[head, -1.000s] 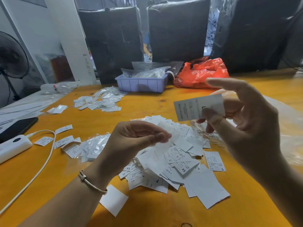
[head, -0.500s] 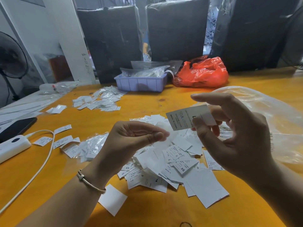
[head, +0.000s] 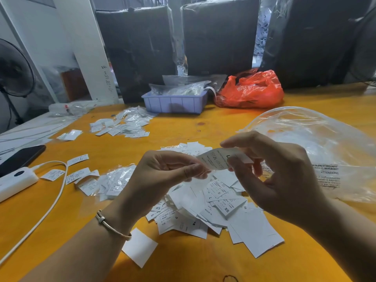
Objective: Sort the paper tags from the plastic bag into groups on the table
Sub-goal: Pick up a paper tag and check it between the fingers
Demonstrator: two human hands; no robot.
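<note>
Head view, sorting in progress. At centre frame, a single paper tag (head: 218, 160) marked "L" is held above the bench (head: 203, 127), pinched between thumb and fingertips of the right hand (head: 272, 176); its left end meets the fingertips of the left hand (head: 166, 174). The left hand's fingers are curled toward the thumb and appear to pinch the tag's edge, or a thin stack of tags already collected; which of the two cannot be told. The right hand is otherwise half open, its index finger extended over the tag and the lower fingers loosely bent. Both forearms enter from the lower edge of the frame, and the left wrist carries a bracelet (head: 110, 225).

Directly below the hands lies the unsorted heap of tags (head: 213, 204), showing sizes S, L and XS face up. The clear plastic bag (head: 317, 147) lies slack at centre right, just beside the heap. Smaller groups of tags (head: 122, 127) rest toward the upper left, with more at centre left (head: 81, 176) near a white cable (head: 50, 204).

The step in hand appears to be reading the size and passing the tag to its group. The next move calls for adding it to matching tags without disturbing the loose heap, then drawing another tag from it. Much of the heap remains.
</note>
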